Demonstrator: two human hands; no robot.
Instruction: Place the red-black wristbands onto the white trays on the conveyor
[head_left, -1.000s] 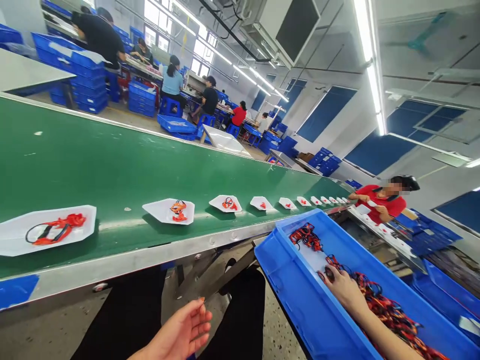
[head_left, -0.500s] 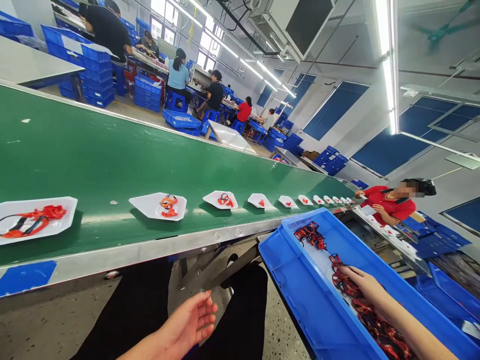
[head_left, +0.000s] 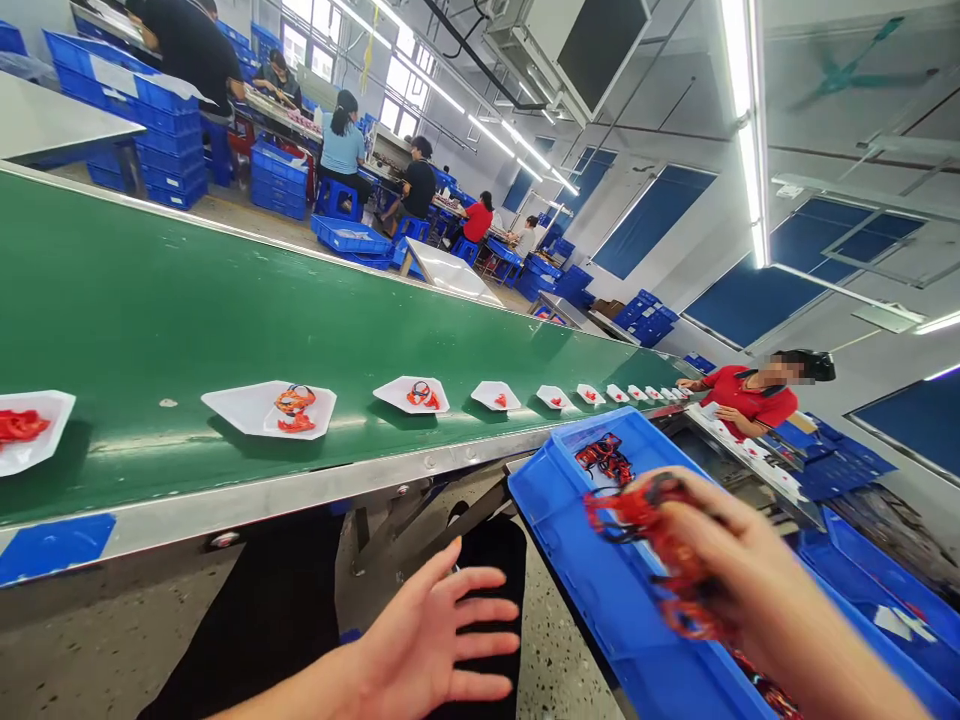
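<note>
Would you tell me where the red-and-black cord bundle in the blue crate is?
In the head view, the bundle lies at the far end of the crate, just past the right hand, beside the green conveyor belt.

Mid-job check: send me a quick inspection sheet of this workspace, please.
Surface: green conveyor belt with a steel edge.
Job's things: white trays in a row on the belt, holding red-and-black cord bundles; more bundles in a blue plastic crate.
Clutter: stacked blue crates at lower right.
Hands: left hand open, empty; right hand gripping a blurred bundle above the crate.
Cables: nothing seen.
Surroundings: co-worker in red shirt at the belt's far end; seated workers beyond.
</note>
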